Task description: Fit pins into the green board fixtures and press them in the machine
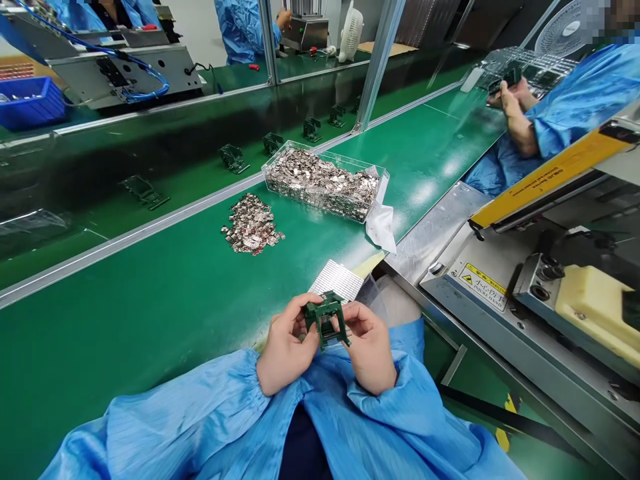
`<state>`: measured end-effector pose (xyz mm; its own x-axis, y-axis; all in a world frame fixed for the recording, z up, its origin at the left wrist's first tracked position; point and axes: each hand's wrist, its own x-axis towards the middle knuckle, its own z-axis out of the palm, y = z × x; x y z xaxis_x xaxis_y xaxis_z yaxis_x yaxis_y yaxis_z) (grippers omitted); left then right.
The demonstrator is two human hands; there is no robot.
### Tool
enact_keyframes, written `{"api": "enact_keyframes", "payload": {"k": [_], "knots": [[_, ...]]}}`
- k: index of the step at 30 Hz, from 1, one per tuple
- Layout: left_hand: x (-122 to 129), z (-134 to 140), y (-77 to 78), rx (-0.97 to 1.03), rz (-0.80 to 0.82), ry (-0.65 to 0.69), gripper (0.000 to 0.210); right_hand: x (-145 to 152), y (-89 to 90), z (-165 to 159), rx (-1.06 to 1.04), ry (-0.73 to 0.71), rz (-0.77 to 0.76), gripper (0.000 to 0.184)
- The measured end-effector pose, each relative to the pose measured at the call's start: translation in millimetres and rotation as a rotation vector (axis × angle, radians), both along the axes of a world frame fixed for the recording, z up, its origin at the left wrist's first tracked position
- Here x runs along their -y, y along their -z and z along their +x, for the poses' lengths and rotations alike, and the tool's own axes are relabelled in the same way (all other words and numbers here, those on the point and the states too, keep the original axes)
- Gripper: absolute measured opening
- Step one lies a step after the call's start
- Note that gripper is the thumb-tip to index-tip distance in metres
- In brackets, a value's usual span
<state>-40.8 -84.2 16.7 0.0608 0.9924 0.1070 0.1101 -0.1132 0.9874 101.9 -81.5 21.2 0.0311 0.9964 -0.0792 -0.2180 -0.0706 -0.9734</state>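
A dark green plastic frame (327,317) with a square opening is held up in front of my chest. My left hand (290,347) grips its left side, thumb at the lower corner. On the other side, the fingers of my right hand (370,343) are closed at the frame's right edge; whether they also pinch a small part cannot be made out. Just behind the frame lies a ridged silvery-white block (337,280). Farther off are a loose heap of small metal pieces (253,225) and a clear plastic box (320,199) full of similar pieces.
Several green frames (233,159) stand on the lane beyond the metal rail (200,207). White tissue (381,228) hangs by the box. At right is a machine with a yellow bar (555,175); a co-worker's hands (515,100) hold a dark part. A blue bin (33,103) sits far left.
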Motion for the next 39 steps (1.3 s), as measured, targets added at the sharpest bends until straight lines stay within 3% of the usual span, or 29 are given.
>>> {"api": "enact_keyframes", "payload": {"k": [9,14,17,20,22,26,30,33,36,39], "knots": [[6.0,3.0,-3.7,0.061,-0.007,0.043,0.034,9.7,4.4,-3.1,-0.091,0.073,-0.036,0.026],[11.1,6.3,-11.4,0.15,-0.078,0.091,0.034,21.2,-1.4,7.5,-0.023,0.016,-0.033,0.022],[14.1,6.7,-15.8,0.212,-0.115,0.144,0.039,32.4,-13.9,24.8,0.106,-0.006,0.102,0.02],[16.9,9.0,-21.7,0.191,-0.119,0.226,0.04,45.8,-34.3,45.2,0.336,-0.098,0.342,0.061],[17.0,13.1,-27.4,0.138,-0.093,0.302,0.038,52.4,-47.7,57.6,0.479,-0.169,0.463,0.075],[6.2,32.0,-43.1,0.063,-0.086,0.538,0.037,56.5,-60.4,85.8,0.571,-0.112,0.506,0.069],[-9.8,71.4,-57.6,0.042,-0.225,0.781,0.043,67.5,-53.9,122.4,0.578,0.007,0.399,0.069],[-13.1,102.4,-59.3,0.014,-0.27,0.862,0.038,81.0,-43.0,142.1,0.559,0.118,0.311,0.065],[-14.1,112.8,-54.1,0.022,-0.318,0.811,0.037,83.6,-28.5,151.7,0.473,0.141,0.296,0.07],[-25.0,92.7,-47.2,0.11,-0.326,0.618,0.043,67.9,-7.2,150.7,0.312,0.162,0.322,0.072]]}}
